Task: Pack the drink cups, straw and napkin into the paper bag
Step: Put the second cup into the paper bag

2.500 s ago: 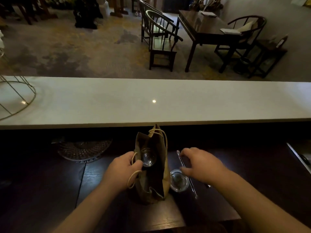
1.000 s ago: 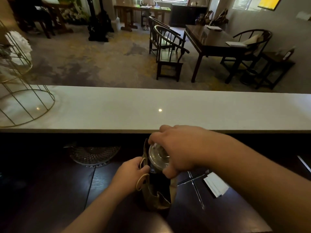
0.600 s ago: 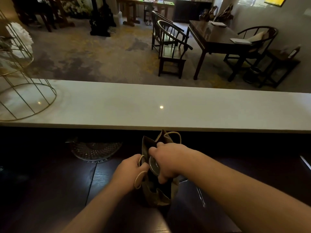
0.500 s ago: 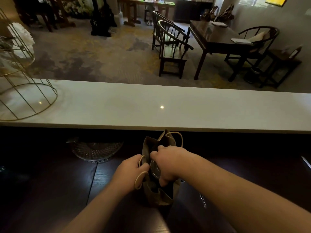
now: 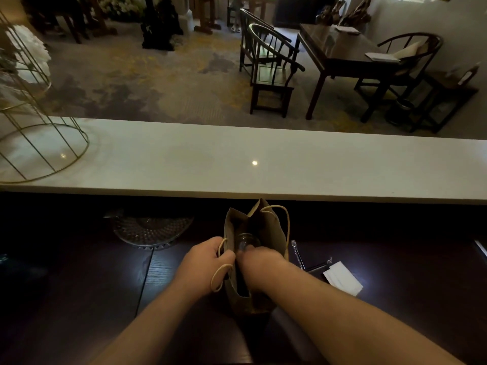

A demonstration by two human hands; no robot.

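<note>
- The paper bag (image 5: 266,230) stood upright on the dark table (image 5: 79,299), near its far edge.
- The left hand (image 5: 204,262) pinched the bag's rim.
- The right hand (image 5: 259,267) reached inside; its grip couldn't be told.
- A cup lid (image 5: 246,241) showed within.
- Straw (image 5: 297,255) and napkin (image 5: 342,277) lay right of the bag.

- No text, label, brand or number can be read on the brown paper bag (image 5: 266,227)
- The white folded napkin (image 5: 342,278) shows no legible print either
</note>
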